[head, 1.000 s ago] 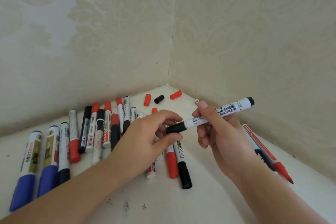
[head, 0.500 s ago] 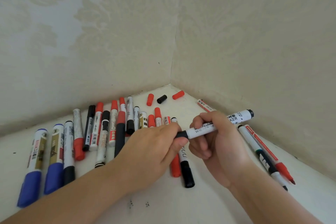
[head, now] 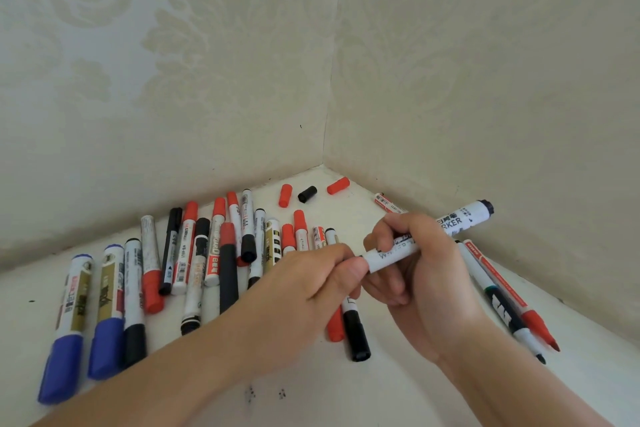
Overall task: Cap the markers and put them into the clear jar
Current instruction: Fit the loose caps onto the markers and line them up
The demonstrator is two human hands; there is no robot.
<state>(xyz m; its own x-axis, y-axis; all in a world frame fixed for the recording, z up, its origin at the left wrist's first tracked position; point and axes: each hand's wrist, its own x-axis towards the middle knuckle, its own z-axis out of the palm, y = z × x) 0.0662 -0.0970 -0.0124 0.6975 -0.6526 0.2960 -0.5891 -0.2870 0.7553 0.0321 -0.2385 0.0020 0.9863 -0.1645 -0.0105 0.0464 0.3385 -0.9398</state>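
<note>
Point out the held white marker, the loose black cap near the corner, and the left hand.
held white marker (head: 464,218), head view, on the white barrel past the fingers.
loose black cap (head: 307,193), head view, on its middle.
left hand (head: 311,288), head view, on the back of the hand.

The scene is seen from a single head-worn wide-angle camera, aimed forward and down into a corner where two papered walls (head: 485,80) meet the counter (head: 346,392). Both forearms are seen entering from the lower edge, close to the lens. Straight lines are bent near the edges.
</note>
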